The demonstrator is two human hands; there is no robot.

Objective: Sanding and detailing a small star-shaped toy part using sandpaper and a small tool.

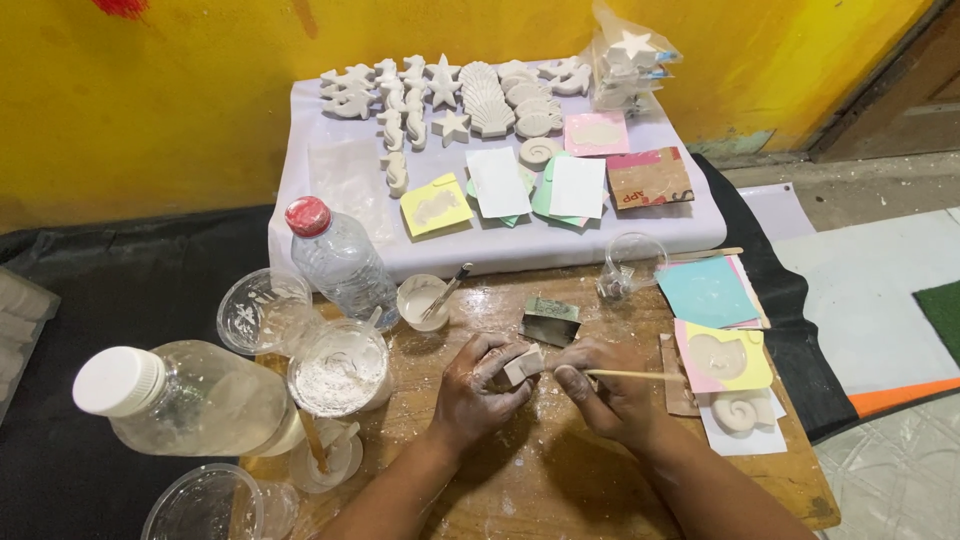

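A wooden table (560,480) fills the near middle, with a pale lilac board (690,225) of white plaster sea shapes (480,95) at its far edge. On the left lie two clear bottles, one with a white cap (180,395), one with a red cap (335,255), beside a cup of white powder (338,372). At the table's centre the left hand (480,390) is closed around a small pale block (523,363), pinching it at the fingertips. The right hand (610,395), touching the block from the right, grips a thin wooden stick (640,375) pointing right.
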